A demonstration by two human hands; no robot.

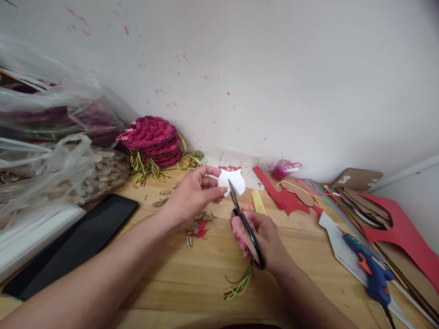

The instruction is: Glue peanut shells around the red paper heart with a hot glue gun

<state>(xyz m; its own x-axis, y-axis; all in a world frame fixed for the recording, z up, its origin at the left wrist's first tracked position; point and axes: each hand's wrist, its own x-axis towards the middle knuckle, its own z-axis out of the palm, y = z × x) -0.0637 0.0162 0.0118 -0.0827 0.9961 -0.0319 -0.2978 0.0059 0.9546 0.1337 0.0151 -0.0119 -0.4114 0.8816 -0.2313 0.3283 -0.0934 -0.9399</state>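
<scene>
Between the thumb and fingers of my left hand (200, 189) is a small white paper cutout (225, 179), rounded with pointed corners at its top. My right hand (265, 233) grips black-handled scissors (247, 233), whose blades point up and lie over the middle of the paper. Whether the blades have cut into it I cannot tell. A pink object, mostly hidden, lies behind my right hand. From below that hand a yellow-green string tassel (239, 287) sticks out on the table. Red paper scraps (200, 229) lie under my left wrist.
Pink-purple scaly discs (152, 139) with tassels are stacked at the back left, beside plastic bags (99, 171). A black phone (73, 251) lies at left. Red paper (291, 201), a blue glue gun (366, 265) and cardboard pieces (363, 208) occupy the right. A wall stands behind.
</scene>
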